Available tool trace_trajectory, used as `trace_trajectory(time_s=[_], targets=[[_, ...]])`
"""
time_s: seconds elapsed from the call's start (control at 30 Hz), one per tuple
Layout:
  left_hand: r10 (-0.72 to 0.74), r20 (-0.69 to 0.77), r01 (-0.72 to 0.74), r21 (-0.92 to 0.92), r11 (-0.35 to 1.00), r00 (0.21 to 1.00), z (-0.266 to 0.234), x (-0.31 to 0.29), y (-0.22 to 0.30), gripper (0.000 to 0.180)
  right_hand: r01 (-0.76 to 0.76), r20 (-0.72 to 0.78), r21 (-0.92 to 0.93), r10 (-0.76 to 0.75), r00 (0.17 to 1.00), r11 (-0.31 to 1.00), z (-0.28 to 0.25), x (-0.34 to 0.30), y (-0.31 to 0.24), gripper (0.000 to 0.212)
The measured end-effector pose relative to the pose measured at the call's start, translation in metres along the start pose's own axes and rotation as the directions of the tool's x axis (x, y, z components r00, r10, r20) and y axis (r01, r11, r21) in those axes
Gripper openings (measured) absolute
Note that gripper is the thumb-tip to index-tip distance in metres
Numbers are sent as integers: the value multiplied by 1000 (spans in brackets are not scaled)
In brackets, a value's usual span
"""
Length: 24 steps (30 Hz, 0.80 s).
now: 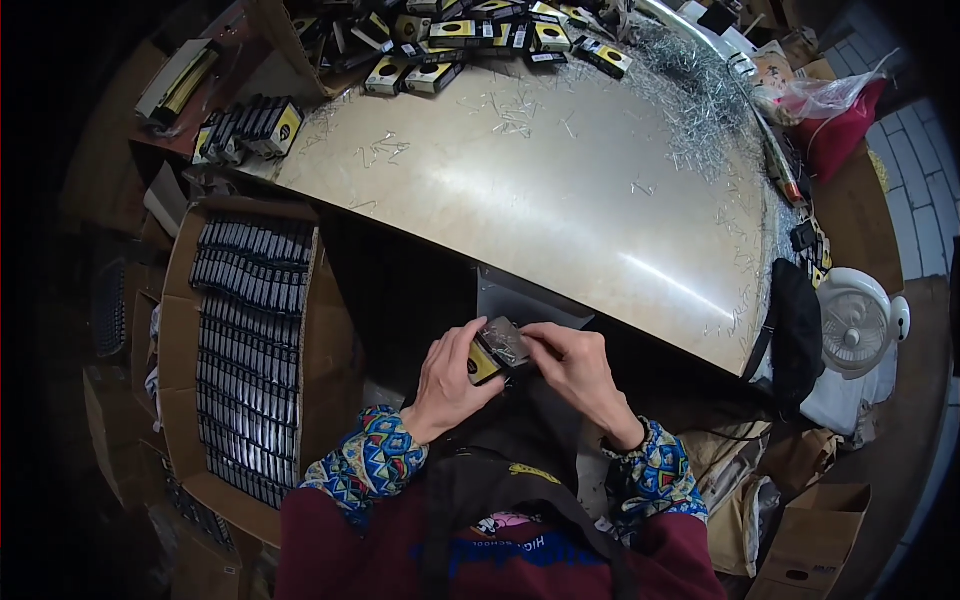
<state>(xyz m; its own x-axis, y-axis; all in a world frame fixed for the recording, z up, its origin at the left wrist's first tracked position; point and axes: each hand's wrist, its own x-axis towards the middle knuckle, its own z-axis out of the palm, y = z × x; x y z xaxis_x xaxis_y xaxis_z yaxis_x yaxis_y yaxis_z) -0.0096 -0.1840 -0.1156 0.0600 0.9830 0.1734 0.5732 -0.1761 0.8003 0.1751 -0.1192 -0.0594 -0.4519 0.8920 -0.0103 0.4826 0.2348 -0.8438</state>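
Right, left grip [447,383] holds the yellow-and-black box [481,366], right grip [582,370] pinches the grey packet [504,342] by its edge; both sit short of the surface [470,190]. Likely light, thin card, easily dented; packet probably slick. I'd take the box by its sides.

A white fan [852,325] is standing at right.
Beside it a black item [797,330] is hanging; farther up, clear plastic [835,98] is lying against something red [845,138]; lower down a brown carton [815,535] is sitting.
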Motion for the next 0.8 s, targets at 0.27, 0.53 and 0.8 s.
trace_trajectory(time_s=[0.27, 0.53, 0.8], targets=[[-40, -76, 38, -36, 999, 996, 1, 18, 16, 71, 234, -171, -164, -261, 950, 958, 1, 10, -3, 23], [-1, -127, -11, -91, 996, 992, 3, 26, 15, 76, 360, -66, -177, -376, 924, 916, -4, 12, -3, 34], [4, -50, -14, -208, 978, 999, -3, 29, 23, 81, 287, -325, -13, -275, 905, 958, 5, 4, 10, 25]])
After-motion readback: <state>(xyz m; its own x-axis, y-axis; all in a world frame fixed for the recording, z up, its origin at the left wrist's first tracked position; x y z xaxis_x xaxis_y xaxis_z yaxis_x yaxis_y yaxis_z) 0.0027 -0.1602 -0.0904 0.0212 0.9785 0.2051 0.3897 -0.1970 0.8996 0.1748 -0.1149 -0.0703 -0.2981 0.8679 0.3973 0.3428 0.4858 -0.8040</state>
